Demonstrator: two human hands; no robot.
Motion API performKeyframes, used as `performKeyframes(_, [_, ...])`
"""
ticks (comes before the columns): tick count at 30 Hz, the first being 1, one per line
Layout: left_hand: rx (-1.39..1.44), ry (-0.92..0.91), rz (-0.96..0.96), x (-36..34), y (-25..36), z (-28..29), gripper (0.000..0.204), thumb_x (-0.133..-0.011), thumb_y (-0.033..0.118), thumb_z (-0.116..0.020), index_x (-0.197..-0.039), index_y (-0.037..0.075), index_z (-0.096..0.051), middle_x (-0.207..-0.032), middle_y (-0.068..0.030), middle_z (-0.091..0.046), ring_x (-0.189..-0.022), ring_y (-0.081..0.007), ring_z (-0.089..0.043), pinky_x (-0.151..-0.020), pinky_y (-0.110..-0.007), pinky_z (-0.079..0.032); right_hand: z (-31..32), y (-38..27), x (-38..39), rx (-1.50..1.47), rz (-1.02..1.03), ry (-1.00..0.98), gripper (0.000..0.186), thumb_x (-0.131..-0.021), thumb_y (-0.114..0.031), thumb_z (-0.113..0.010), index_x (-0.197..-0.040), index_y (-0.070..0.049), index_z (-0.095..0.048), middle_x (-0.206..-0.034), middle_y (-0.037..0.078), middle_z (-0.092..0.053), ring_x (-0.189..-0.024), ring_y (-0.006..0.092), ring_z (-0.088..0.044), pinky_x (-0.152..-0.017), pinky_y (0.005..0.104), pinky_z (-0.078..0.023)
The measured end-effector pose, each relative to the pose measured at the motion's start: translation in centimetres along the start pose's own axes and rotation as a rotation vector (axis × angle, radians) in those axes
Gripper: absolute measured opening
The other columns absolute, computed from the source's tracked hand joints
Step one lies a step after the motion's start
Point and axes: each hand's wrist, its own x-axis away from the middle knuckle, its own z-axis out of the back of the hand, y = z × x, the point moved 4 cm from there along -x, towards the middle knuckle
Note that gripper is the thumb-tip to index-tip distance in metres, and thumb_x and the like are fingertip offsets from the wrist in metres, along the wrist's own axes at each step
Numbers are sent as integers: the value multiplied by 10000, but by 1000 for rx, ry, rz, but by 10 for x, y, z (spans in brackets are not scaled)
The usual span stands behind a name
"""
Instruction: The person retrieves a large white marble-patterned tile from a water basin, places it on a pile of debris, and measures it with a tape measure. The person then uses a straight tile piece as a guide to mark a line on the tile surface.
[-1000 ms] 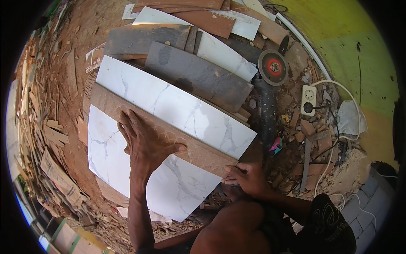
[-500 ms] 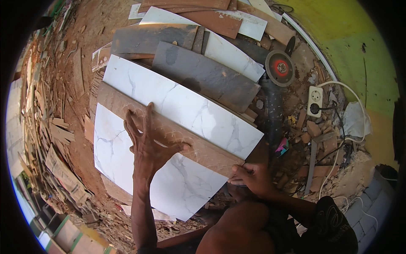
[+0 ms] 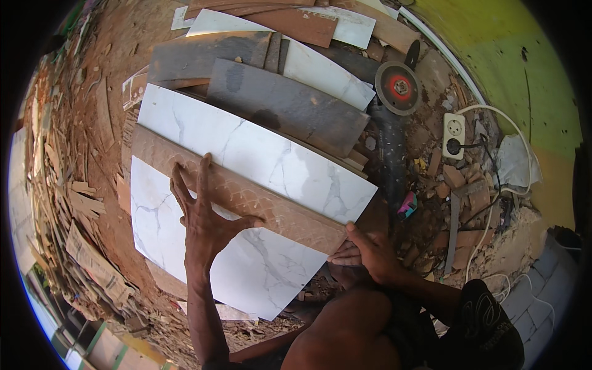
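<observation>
A brown tile strip (image 3: pixel 290 219), its ridged underside facing up, lies slantwise across a large white marble-patterned tile (image 3: pixel 246 266). White tile surface shows on both sides of the strip. My left hand (image 3: pixel 209 225) rests over it with fingers spread: two fingertips touch the strip and its far edge, and the thumb sits on its near edge. At the strip's right end is my right hand (image 3: pixel 370 253), thumb at the far corner and fingers by the near corner, holding that end.
Beyond the white tile lie stacked dark grey tile pieces (image 3: pixel 287 108). An angle grinder with a cutting disc (image 3: pixel 398 88) rests at the far right. Near the green wall (image 3: pixel 493 43), a power socket block (image 3: pixel 453 135) with a plugged cable sits among rubble. Wood scraps (image 3: pixel 68 203) cover the left side.
My right thumb has shifted to the strip's far corner, and the right fingers have straightened. The left hand keeps its spread hold on the strip. The whole view has shifted slightly.
</observation>
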Motion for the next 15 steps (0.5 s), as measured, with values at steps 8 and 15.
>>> performKeyframes(8, [-36, -16, 17, -1, 0, -1, 1445, -342, 437, -980, -1567, 284, -231, -1595, -305, -61, -1495, -463, -82, -1069, -664, -411, -1, -3, 0, 3, -4, -8, 623, -1041, -404, -498, -1142, 210, -530, -997, 317, -662, -943, 360, -717, -858, 402, -619])
performKeyframes(15, [-18, 4, -28, -1, -6, -3, 1450, -334, 465, -975, -1567, 278, -234, -1594, -302, -53, -1492, -469, -82, -1045, -686, -422, -1, -2, -1, 29, 25, -28, 619, -1037, -399, -508, -1149, 210, -530, -995, 313, -664, -944, 356, -717, -854, 403, -620])
